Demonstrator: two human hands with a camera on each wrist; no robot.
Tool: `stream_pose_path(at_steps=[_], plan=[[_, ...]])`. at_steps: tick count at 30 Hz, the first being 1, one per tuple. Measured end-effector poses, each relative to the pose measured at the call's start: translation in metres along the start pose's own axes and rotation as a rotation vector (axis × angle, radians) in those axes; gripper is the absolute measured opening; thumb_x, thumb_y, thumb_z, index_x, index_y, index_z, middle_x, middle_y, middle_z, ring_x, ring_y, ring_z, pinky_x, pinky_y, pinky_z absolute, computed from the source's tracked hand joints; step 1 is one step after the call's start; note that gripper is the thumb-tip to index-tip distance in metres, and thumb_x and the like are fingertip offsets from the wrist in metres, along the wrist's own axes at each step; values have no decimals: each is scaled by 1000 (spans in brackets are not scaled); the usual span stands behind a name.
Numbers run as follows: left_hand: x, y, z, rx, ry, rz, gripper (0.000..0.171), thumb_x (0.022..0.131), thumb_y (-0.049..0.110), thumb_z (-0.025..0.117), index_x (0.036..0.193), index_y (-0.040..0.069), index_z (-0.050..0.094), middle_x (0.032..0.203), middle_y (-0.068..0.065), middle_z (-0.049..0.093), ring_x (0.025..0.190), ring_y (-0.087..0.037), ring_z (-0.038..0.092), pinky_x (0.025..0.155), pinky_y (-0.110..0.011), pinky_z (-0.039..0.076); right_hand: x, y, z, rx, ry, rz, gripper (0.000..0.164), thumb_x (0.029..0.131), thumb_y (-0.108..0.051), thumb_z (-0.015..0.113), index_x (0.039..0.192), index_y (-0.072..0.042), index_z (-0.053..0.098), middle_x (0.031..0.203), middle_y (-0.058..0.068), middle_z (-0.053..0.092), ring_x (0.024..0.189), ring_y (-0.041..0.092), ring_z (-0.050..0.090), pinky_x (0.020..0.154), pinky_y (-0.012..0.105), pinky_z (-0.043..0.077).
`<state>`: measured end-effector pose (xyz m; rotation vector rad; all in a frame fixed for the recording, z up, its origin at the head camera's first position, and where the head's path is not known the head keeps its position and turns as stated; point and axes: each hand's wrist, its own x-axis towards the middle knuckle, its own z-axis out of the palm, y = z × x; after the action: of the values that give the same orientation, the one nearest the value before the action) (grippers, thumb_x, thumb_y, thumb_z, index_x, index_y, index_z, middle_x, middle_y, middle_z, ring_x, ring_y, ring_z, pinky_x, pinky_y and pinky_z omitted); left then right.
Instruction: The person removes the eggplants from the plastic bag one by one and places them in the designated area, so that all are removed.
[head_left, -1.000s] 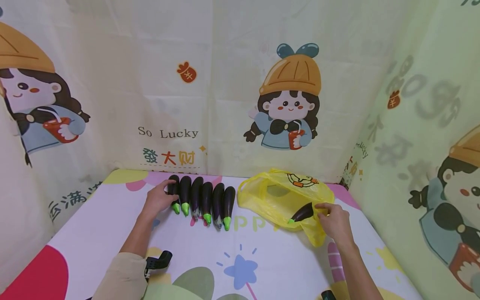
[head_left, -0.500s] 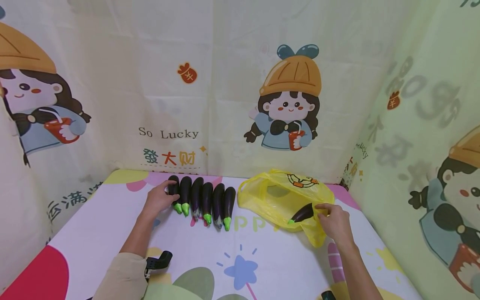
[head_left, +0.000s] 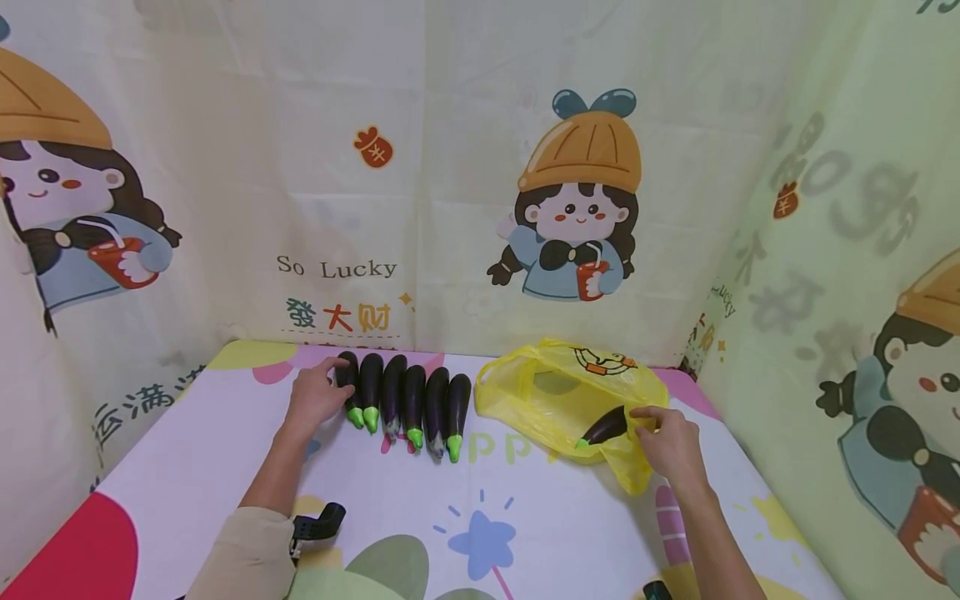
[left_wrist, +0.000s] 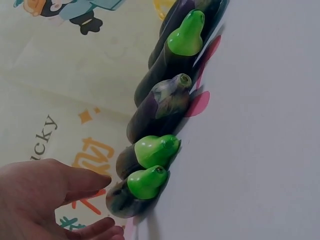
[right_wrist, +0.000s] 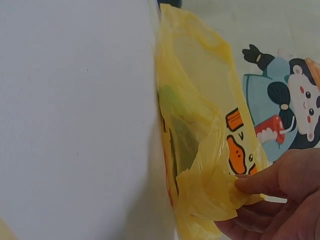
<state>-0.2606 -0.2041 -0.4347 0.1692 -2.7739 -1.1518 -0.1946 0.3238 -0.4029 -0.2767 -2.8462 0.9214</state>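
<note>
Several dark purple eggplants point(head_left: 413, 396) lie side by side in a row on the table, most with bright green stem ends toward me. My left hand point(head_left: 315, 398) is beside the leftmost eggplant point(left_wrist: 122, 204), thumb and fingers spread on either side of its far end. In the left wrist view the thumb tip comes right up to its skin. On the right, a yellow plastic bag point(head_left: 517, 379) lies on its side with its mouth toward me. One eggplant point(head_left: 606, 427) is inside it, partly hidden by the plastic. My right hand point(head_left: 670, 450) pinches the bag's edge between thumb and fingers.
A printed cloth point(head_left: 480, 500) covers the table. Cartoon-printed curtains point(head_left: 457, 208) hang close behind it and along both sides. A black strap device point(head_left: 318, 523) sits on my left wrist, and part of another dark device point(head_left: 657, 590) shows by the right forearm.
The leftmost eggplant's stem end has shifted right, against its neighbour. My left hand has since drawn slightly left, its fingers loosening from the eggplant. The right hand and bag look unmoved.
</note>
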Motion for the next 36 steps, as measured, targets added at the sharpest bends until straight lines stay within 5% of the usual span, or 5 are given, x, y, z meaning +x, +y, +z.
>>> stream_pose_path(at_steps=[9, 13, 19, 36], plan=[[-3, 18, 1, -31, 113, 126, 36, 96, 10, 64, 130, 0, 65, 108, -25, 62, 102, -38, 55, 87, -49, 50, 0, -2, -2, -3, -6, 9, 32, 98, -6, 59, 127, 2, 71, 128, 35, 63, 90, 34, 56, 61, 32, 49], [-5, 35, 6, -75, 112, 194, 26, 97, 9, 65, 121, 1, 68, 103, -20, 66, 94, -32, 60, 82, -41, 52, 1, -2, -4, 0, -6, 19, 33, 98, -6, 59, 128, 2, 71, 128, 35, 63, 91, 34, 56, 62, 31, 49], [-14, 67, 23, -118, 24, 288, 20, 96, 10, 70, 116, 5, 70, 98, -13, 68, 86, -25, 61, 79, -35, 52, 1, -1, -3, 5, -10, 22, 33, 98, -7, 59, 128, 3, 70, 129, 35, 63, 91, 34, 56, 61, 31, 48], [-34, 145, 102, -145, -298, 499, 15, 94, 11, 71, 108, 14, 73, 90, -2, 66, 80, -14, 59, 75, -28, 53, 1, 2, -1, -6, -3, -6, 32, 98, -8, 60, 127, 2, 71, 129, 35, 64, 89, 34, 57, 61, 31, 49]])
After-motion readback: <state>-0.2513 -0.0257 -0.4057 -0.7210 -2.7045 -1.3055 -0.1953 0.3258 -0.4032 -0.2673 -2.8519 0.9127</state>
